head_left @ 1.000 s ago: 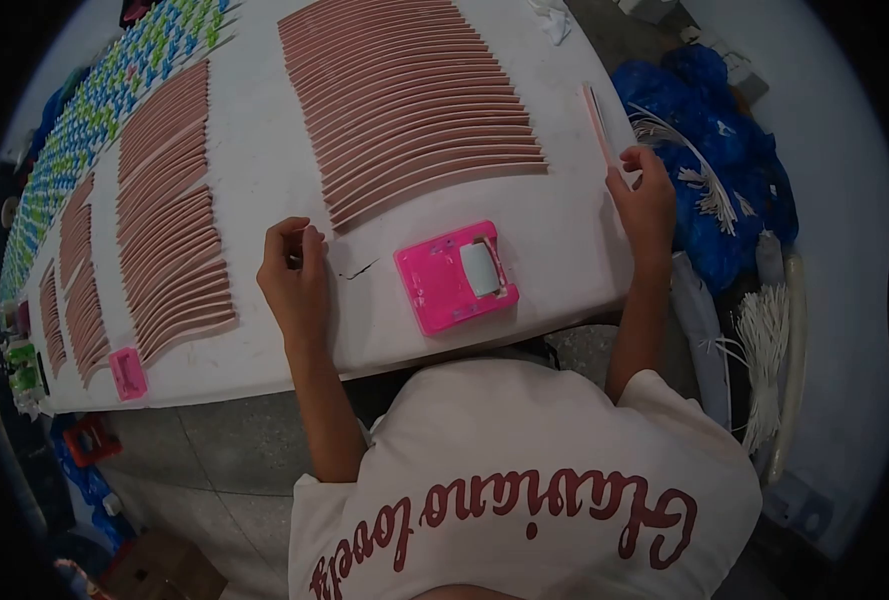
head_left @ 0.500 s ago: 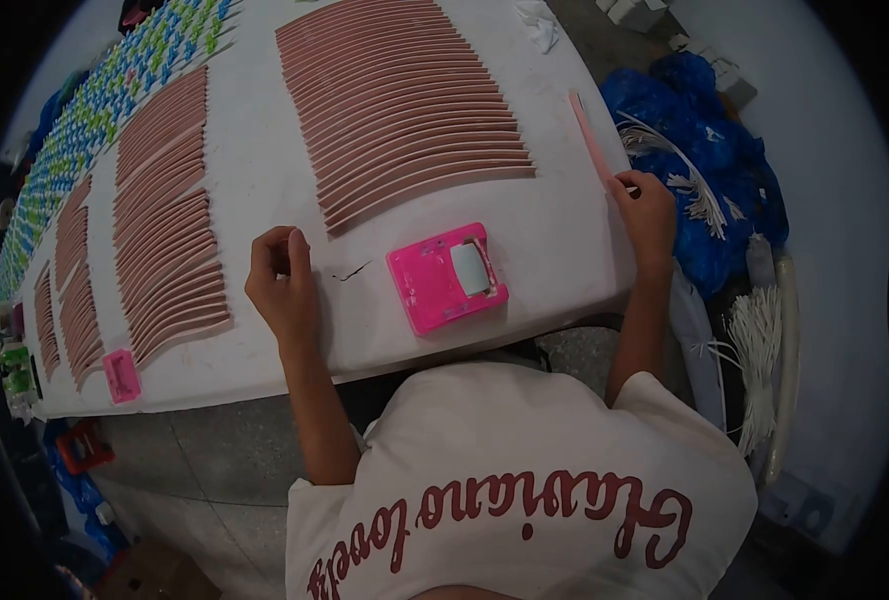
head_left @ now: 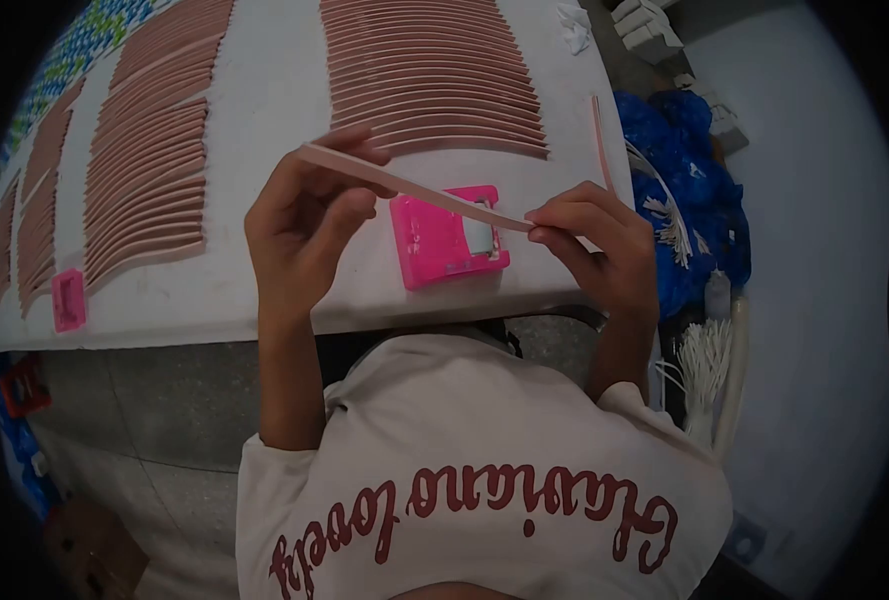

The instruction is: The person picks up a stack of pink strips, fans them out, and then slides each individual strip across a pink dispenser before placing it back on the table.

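A thin, flat pink strip stretches between my hands above the table. The thumb and forefinger of my right hand pinch its right end. My left hand is by the other end, its thumb and fingers apart, with the strip crossing in front of the fingers. Below and behind the strip sits a bright pink box with a pale roller at its right side, partly covered by the strip. Past my right hand, more pink strip lies along the table's right edge.
Rows of pink strips cover the far middle of the white table, with further rows at left. A small pink box stands near the front left edge. Blue bags and a white bundle lie beyond the right edge.
My right hand has come in from the table's right edge with a pink strip. My left hand has risen toward the strip's other end. The camera view has shifted.
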Demonstrator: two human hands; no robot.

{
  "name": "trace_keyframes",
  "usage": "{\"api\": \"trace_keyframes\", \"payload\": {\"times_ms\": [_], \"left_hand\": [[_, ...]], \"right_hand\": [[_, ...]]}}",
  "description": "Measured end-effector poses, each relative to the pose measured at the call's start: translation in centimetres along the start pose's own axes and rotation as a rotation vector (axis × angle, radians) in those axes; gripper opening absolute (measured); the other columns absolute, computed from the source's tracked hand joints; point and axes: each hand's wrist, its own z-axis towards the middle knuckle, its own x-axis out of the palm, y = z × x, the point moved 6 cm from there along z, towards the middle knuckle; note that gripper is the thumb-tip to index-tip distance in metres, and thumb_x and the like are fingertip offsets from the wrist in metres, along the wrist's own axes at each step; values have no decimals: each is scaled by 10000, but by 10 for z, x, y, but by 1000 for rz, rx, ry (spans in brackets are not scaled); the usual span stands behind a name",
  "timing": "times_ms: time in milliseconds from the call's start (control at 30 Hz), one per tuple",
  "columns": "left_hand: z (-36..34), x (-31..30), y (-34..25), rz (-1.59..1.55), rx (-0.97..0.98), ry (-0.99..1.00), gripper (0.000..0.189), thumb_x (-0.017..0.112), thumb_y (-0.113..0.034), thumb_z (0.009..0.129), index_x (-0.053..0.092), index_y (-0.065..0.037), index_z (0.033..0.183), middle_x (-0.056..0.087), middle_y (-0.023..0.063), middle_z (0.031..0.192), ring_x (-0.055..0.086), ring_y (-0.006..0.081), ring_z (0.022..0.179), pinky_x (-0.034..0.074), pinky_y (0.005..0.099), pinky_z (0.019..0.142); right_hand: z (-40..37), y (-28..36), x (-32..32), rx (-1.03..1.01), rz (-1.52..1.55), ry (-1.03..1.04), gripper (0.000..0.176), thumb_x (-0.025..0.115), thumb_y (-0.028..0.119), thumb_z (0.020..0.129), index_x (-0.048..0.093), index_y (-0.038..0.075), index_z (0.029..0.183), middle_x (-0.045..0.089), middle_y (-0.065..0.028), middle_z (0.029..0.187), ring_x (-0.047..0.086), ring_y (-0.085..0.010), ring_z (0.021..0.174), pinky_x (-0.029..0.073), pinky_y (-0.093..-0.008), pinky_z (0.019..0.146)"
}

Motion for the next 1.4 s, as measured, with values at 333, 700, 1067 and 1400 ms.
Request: {"api": "trace_keyframes", "payload": {"times_ms": [333,700,1067,1400], "left_hand": [[-29,-68,-23,-130,252,-190,200,550,14,923,555,38,1121,662,200,943,699,272,737,602,356,591],[-33,-81,-52,190,294,-260,200,652,-50,910,643,7,1101,704,132,852,708,183,734,581,283,569],[-20,-87,-41,314,284,-244,183,667,-66,902,664,-13,1078,708,111,858,701,161,729,563,261,557],[-22,-90,-32,433,238,-153,168,680,-80,896,683,-32,1056,712,92,862,696,141,723,546,241,547]], "right_hand": [[21,14,30,-68,7,173,193,733,-5,811,708,36,998,681,-91,906,692,-176,772,574,-273,624],[26,1,56,-110,-91,378,250,706,-63,798,695,33,1028,686,-88,947,693,-177,831,581,-280,662],[28,-11,60,-95,-106,371,258,709,-72,797,689,24,1036,702,-97,945,706,-188,871,600,-297,720],[20,-22,62,-94,-72,318,204,736,-20,800,679,27,989,712,-99,931,709,-194,871,593,-322,736]]}}
